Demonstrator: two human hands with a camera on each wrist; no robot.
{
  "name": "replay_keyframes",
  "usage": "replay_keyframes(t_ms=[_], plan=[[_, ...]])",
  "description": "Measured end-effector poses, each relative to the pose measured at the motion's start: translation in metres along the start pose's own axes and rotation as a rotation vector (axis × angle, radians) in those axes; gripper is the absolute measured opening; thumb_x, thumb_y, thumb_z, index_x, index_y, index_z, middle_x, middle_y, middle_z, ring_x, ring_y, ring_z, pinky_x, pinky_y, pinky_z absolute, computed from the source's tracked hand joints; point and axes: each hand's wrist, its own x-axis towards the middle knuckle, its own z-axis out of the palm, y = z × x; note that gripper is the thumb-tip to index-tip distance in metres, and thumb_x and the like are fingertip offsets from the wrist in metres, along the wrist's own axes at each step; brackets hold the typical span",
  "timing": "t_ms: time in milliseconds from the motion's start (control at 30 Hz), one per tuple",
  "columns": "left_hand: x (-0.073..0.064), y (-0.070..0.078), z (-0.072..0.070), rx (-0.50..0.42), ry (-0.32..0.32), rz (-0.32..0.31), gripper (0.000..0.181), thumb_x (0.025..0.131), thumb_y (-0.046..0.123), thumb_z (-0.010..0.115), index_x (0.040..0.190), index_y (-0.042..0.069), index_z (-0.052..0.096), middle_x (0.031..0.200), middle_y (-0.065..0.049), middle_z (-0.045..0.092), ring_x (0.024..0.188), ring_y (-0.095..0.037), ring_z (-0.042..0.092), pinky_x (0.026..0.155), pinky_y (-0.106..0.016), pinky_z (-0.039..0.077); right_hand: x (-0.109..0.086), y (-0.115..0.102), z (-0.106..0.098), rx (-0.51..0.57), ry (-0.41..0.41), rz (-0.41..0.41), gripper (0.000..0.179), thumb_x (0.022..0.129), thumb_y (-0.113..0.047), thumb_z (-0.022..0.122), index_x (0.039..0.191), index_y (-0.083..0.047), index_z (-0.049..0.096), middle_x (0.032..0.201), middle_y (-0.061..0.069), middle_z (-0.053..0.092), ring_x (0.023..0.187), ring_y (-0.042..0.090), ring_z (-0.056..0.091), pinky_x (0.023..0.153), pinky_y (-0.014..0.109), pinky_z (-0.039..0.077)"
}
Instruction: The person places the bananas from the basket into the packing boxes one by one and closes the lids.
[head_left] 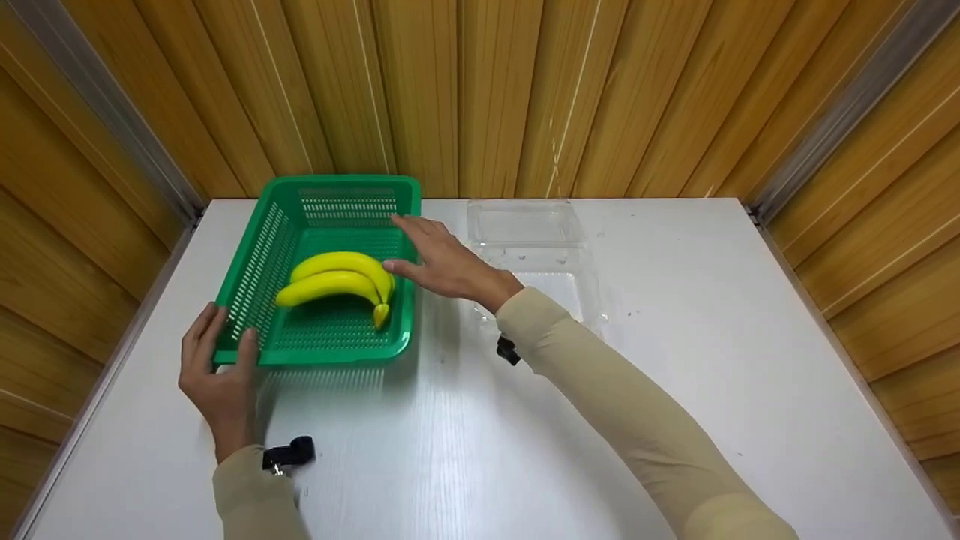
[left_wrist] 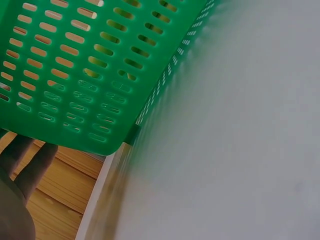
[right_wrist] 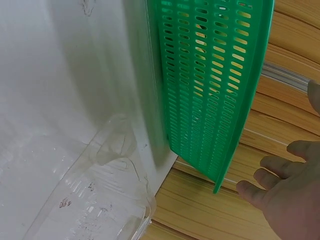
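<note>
Two yellow bananas (head_left: 334,285) joined at the stem lie inside a green plastic basket (head_left: 409,330) with slotted walls. At the basket's near left corner is my left hand (head_left: 219,386), its fingers along the left rim and its thumb over the near rim. Only some of its fingers (left_wrist: 36,167) show in the left wrist view, partly hidden by the rim. My right hand (head_left: 442,259) reaches over the right rim, thumb close to the bananas. The right wrist view shows that hand (right_wrist: 295,192) with fingers spread, apart from the basket wall.
A clear plastic clamshell box (head_left: 525,225) lies with its lid spread back, just right of the basket and partly under my right forearm. Wood-patterned panels (head_left: 495,97) stand behind and along both sides of the white table (head_left: 720,330).
</note>
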Motion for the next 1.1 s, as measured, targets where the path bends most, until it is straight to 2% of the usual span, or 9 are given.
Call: replay_keyframes(t_ms=[267,433,867,1100], plan=[[0.002,0.001,0.001,0.009,-0.007,-0.005,0.045,0.093,-0.002,0.074,0.137,-0.005,0.068,0.147,-0.020,0.061,0.141,-0.020,0.052,0.117,-0.028,0.041,0.009,-0.007,0.002,-0.002,-0.012,-0.002,0.087,0.104,-0.051,0.064,0.172,-0.021,0.018,0.176,0.003,0.019,0.159,0.023,0.019,0.128,0.042,0.023],[0.001,0.000,0.000,-0.004,-0.003,0.008,0.045,0.092,-0.004,0.073,0.137,-0.006,0.068,0.146,-0.022,0.060,0.141,-0.022,0.053,0.115,-0.028,0.043,0.014,-0.009,0.006,-0.018,-0.007,-0.042,0.089,0.102,-0.047,0.070,0.171,-0.016,0.023,0.174,0.005,0.024,0.158,0.023,0.023,0.126,0.037,0.026],[0.001,-0.001,-0.001,0.009,0.007,0.006,0.045,0.093,-0.001,0.073,0.137,-0.005,0.068,0.146,-0.020,0.061,0.141,-0.021,0.053,0.116,-0.029,0.042,0.028,-0.017,0.015,-0.047,-0.010,-0.036,0.084,0.102,-0.041,0.073,0.168,-0.012,0.030,0.170,0.009,0.033,0.153,0.024,0.034,0.123,0.036,0.034],[-0.001,-0.001,0.000,0.000,-0.001,-0.018,0.044,0.094,-0.001,0.073,0.138,-0.004,0.068,0.148,-0.018,0.060,0.142,-0.021,0.052,0.115,-0.028,0.043,0.033,-0.021,0.022,-0.090,-0.046,-0.038,0.083,0.101,-0.040,0.073,0.167,-0.011,0.033,0.168,0.011,0.036,0.151,0.024,0.036,0.123,0.034,0.033]])
